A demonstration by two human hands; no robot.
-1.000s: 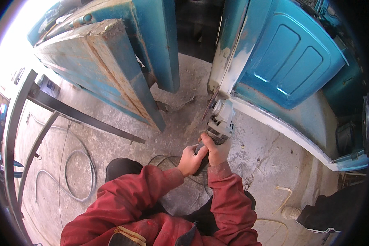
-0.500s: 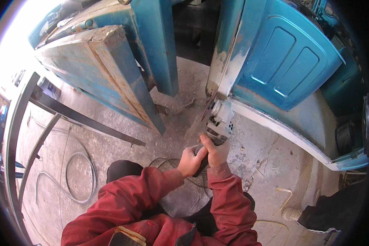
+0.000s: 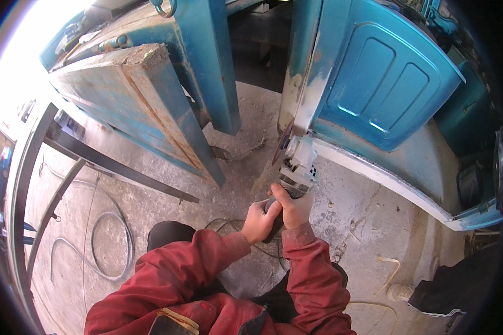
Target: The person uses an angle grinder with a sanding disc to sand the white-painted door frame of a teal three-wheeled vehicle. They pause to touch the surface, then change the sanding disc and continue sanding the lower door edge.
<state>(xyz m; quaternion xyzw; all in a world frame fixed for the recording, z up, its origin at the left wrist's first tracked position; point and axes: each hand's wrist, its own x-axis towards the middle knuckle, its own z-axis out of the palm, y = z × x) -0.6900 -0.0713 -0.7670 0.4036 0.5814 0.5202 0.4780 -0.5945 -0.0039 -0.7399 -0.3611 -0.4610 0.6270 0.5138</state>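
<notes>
An angle grinder [image 3: 298, 168] with a grey and white head is in both my hands, below the lower corner of a blue metal body panel. My left hand [image 3: 259, 220] wraps round the rear of its dark handle. Just ahead, my right hand [image 3: 294, 206] grips the body behind the head. The reddish-brown disc [image 3: 283, 144] stands edge-up on the tool's left side, by the foot of the pillar [image 3: 303, 106] with its bare and whitish patches. Whether the disc touches the metal I cannot tell. A pale sill [image 3: 374, 167] runs off to the right from the head.
A blue metal beam [image 3: 167, 111] with a rusty end leans at the left. Dark curved metal bars [image 3: 112, 158] stand in front of it. Coiled hose [image 3: 129, 245] and a cable [image 3: 223, 223] lie on the concrete floor. Dark cloth [image 3: 447, 287] lies at the lower right.
The grinder and both hands hold nearly the same place, with the grip unchanged. The view has shifted slightly, and the disc sits a touch nearer the pillar's foot.
</notes>
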